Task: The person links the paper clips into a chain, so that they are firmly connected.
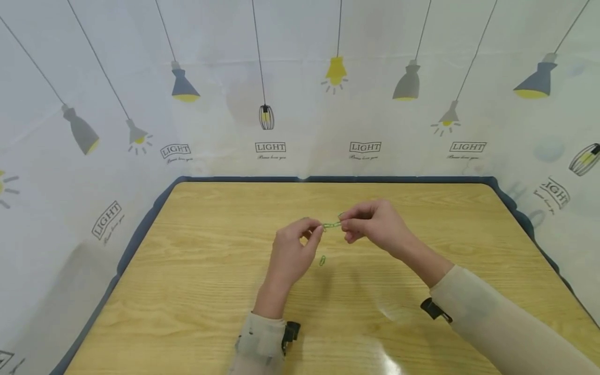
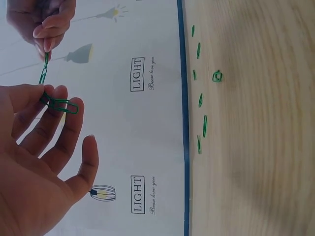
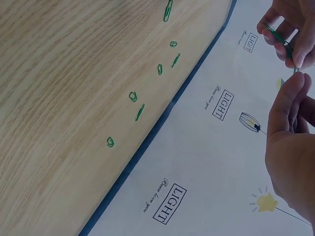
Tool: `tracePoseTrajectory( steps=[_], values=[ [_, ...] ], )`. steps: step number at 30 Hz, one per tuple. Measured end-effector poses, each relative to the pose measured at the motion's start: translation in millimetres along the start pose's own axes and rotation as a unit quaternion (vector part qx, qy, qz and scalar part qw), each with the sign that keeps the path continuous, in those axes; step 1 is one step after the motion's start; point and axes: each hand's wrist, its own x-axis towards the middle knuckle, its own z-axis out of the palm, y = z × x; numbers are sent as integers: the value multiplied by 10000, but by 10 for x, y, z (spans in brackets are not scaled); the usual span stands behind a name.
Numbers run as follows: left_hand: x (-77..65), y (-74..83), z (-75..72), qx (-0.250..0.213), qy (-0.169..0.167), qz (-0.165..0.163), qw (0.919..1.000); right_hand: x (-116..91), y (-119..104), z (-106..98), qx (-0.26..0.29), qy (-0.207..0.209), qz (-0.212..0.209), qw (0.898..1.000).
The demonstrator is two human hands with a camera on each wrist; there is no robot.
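Note:
My left hand (image 1: 292,250) pinches one end of a short chain of green paper clips (image 1: 333,225) between thumb and forefinger. In the left wrist view, the chain's tail clip (image 2: 66,105) lies across its other fingers, which are spread and loosely bent. Facing it, my right hand (image 1: 377,226) pinches the other end of the chain, fingertips covering part of a clip. The linked clips (image 2: 43,74) stretch between the two hands, held up above the table. A single green paper clip (image 1: 322,260) shows against the tabletop just below the hands.
Several loose green paper clips, among them one clip (image 2: 217,76) and another clip (image 3: 168,10), lie scattered on the wooden table (image 1: 197,291). A dark blue edge (image 1: 398,179) borders the table. White sheeting (image 1: 300,83) printed with lamps rises around it.

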Motion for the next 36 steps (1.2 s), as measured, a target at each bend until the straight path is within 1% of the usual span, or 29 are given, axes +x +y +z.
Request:
tracePoseTrajectory(
  steps=[3,7,10,15,19,23,30,33,36],
  values=[
    [-7,-3,16,-351,-295,-204,9987,-6,9,-9,21,52,23,10000],
    [-27,-27,46,-841,-591,-536,9933,-14,1,2,77,123,-64,9999],
    [-42,-44,60,-1008,-694,-634,9904,-17,-3,25,71,186,-199,9996],
    [-42,-34,81,-1222,-782,-682,9871,-26,-16,70,-85,299,-507,9982],
    [-17,0,90,-1271,-745,-574,9874,-35,-30,101,-143,370,-664,9970],
    [13,30,97,-1279,-639,-399,9889,-51,-37,125,-158,341,-787,9962],
    [27,46,101,-1153,-356,67,9927,-84,-55,141,-166,321,-843,9958],
    [28,50,97,-1069,-219,123,9940,-81,-53,149,-150,299,-840,9959],
    [26,48,94,-1021,-117,112,9946,-71,-56,156,-199,256,-811,9962]
  ],
)
